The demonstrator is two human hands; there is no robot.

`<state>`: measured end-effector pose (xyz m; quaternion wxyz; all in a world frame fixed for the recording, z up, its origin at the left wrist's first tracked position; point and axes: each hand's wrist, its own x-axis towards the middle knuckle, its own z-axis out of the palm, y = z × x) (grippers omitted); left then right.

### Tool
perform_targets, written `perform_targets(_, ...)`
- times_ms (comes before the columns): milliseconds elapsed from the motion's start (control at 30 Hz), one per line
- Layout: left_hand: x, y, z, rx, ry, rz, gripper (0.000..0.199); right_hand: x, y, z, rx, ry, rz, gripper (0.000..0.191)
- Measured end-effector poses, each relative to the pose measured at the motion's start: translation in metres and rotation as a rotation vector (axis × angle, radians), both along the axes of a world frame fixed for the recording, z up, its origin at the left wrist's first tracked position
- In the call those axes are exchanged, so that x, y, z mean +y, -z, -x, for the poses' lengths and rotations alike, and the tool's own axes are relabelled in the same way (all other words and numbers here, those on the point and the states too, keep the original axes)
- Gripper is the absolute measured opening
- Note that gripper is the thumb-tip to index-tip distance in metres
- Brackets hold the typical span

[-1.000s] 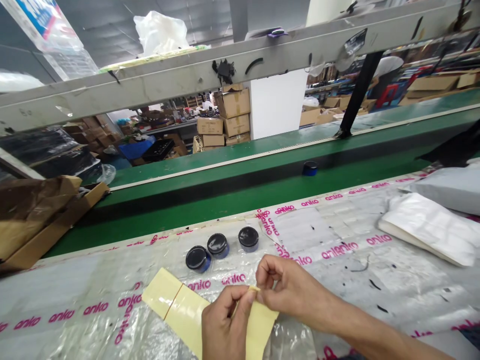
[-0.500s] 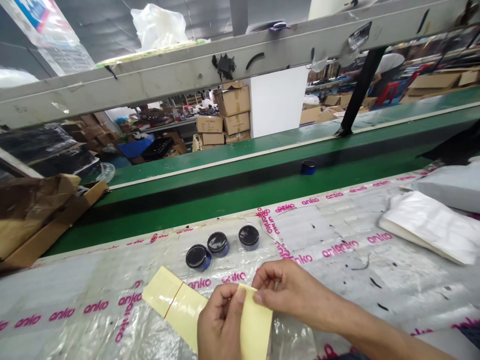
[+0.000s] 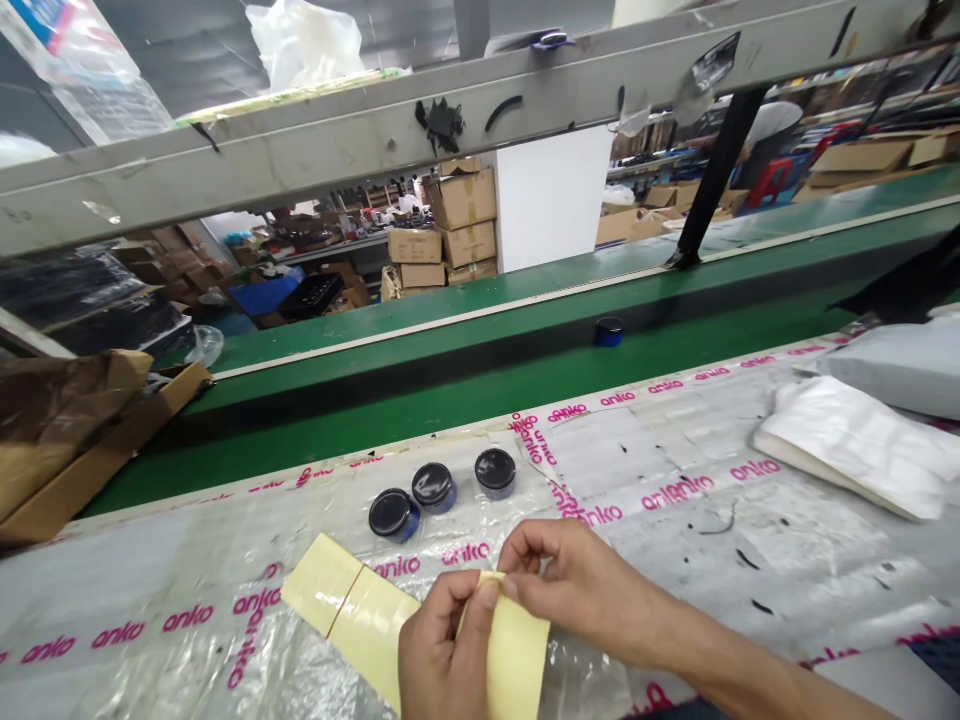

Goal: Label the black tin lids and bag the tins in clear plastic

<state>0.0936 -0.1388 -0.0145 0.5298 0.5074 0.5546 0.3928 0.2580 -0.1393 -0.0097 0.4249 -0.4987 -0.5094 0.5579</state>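
Pinching a cream label strip [image 3: 517,655] between both hands, are we peeling up its end?

It looks that way to us. Our left hand [image 3: 439,650] is closed on the strip, its thumb pressing the raised edge, and our right hand [image 3: 577,585] is nipping that same edge between thumb and forefinger, almost fully shut. A thin brown line [image 3: 345,600] is crossing the strip's left part. The strip is lying on a printed plastic sheet [image 3: 187,560], on the near side of the green conveyor [image 3: 450,420].

What is the next move calling for?

We are judging that it calls for a slow, even pull, with the pinch held tight at the edge.

And what are we counting?

Three black-lidded blue jars [image 3: 433,487] are sitting on the sheet, just short of the conveyor, and one more blue jar [image 3: 608,332] is standing on the conveyor itself. Toward the conveyor's right end, on our side, we are seeing one white packet pile [image 3: 847,450]. Well beyond the conveyor, cartons [image 3: 461,225] are rising in stacks, and one co-worker [image 3: 772,125] is standing far off.
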Motion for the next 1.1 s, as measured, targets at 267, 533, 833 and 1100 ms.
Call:
perform_targets(267, -0.005, 0.009, 0.001, 0.210, 0.018, -0.095, 0.053, 0.000, -0.001, 0.000, -0.018, 0.023, 0.013, 0.003)
perform_targets(533, -0.006, 0.009, -0.001, 0.239, 0.049, -0.156, 0.051, 0.005, -0.004, -0.005, 0.124, -0.033, 0.091, 0.013)
perform_targets(833, -0.003, 0.005, 0.000, 0.271, 0.062, -0.244, 0.044, 0.003, 0.002, -0.003, 0.008, 0.040, 0.035, 0.008)
perform_targets(1100, -0.002, 0.004, -0.001, 0.216, 0.034, -0.151, 0.041, 0.005, 0.009, -0.001, 0.053, 0.065, 0.038, 0.003)
